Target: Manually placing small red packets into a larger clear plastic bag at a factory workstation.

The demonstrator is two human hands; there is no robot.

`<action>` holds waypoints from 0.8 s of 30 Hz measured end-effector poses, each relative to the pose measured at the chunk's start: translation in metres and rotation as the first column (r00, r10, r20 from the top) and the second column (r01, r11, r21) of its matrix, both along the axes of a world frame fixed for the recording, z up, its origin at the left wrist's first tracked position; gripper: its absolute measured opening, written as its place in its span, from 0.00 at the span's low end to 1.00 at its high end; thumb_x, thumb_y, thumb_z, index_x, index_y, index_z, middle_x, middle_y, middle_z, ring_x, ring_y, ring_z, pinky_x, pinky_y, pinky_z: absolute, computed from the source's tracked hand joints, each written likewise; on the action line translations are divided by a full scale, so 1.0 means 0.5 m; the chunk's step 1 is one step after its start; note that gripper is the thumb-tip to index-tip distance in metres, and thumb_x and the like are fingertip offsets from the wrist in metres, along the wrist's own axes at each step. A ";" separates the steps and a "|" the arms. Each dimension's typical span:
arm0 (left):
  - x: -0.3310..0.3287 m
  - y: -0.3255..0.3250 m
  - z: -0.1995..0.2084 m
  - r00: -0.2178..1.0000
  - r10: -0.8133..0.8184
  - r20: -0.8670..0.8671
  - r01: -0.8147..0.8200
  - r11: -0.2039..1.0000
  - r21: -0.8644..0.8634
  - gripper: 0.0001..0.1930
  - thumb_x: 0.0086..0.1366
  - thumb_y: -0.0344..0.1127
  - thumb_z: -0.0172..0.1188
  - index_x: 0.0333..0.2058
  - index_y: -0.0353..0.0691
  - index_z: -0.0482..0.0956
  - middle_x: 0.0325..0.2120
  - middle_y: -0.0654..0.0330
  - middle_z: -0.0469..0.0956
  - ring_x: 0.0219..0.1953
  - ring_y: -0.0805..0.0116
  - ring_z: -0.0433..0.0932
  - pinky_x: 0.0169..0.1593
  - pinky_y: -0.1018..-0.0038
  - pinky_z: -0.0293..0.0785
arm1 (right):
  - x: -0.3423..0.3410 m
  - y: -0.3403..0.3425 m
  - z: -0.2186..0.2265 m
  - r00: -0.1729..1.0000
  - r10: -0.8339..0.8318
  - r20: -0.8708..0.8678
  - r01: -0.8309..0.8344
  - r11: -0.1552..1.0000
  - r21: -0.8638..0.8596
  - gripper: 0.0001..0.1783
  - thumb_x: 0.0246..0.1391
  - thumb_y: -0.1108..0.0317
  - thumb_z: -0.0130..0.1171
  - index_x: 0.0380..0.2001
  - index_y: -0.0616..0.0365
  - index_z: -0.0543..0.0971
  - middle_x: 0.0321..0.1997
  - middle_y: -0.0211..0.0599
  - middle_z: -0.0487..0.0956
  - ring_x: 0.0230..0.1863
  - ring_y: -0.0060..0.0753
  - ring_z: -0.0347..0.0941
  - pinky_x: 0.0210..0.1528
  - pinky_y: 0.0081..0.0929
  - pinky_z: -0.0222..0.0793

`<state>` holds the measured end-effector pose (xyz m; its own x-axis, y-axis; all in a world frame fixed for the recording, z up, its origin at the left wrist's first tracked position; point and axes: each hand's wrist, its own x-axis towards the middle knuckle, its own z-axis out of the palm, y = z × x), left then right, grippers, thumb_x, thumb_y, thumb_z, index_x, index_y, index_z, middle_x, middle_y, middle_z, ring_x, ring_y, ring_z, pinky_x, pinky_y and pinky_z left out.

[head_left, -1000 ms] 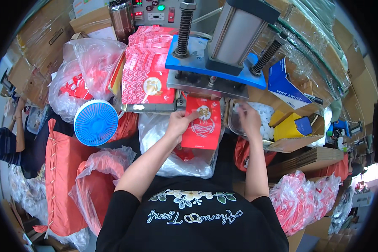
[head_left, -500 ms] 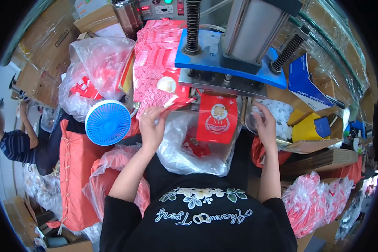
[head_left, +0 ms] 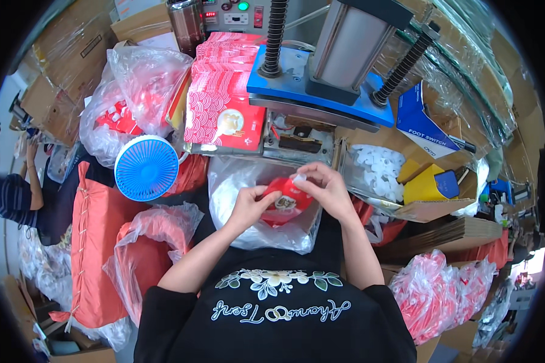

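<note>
Over my lap, my left hand is closed on the left edge of a red printed pouch, which bulges a little. My right hand pinches a small white plastic piece at the pouch's upper right edge. Whether the piece is inside the pouch's mouth I cannot tell. Beneath both hands an open clear plastic bag holds more red material. A press with a blue plate stands just beyond, nothing red hanging from it. Left of the press lies a fanned stack of red and pink pouches.
To the right, a clear tray holds many white plastic pieces, beside a yellow holder in a cardboard box. A blue fan stands at the left, near a bag of red items. Another person sits far left.
The red pouch that hung at the press is now in my left hand over the lap. My right hand has come left from beside the tray, holding a white piece.
</note>
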<state>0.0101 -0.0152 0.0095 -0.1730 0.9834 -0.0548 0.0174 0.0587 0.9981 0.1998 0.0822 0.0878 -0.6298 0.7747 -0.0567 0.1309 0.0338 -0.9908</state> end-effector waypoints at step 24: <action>-0.173 0.047 0.005 0.287 0.462 -0.839 -0.125 0.887 0.445 0.21 0.54 0.39 0.68 0.49 0.46 0.81 0.59 0.56 0.71 0.66 0.57 0.62 0.68 0.50 0.45 | 0.170 0.125 -0.059 0.827 -0.555 0.092 0.377 0.668 0.642 0.09 0.57 0.70 0.59 0.39 0.63 0.82 0.38 0.39 0.78 0.37 0.36 0.76 0.38 0.28 0.69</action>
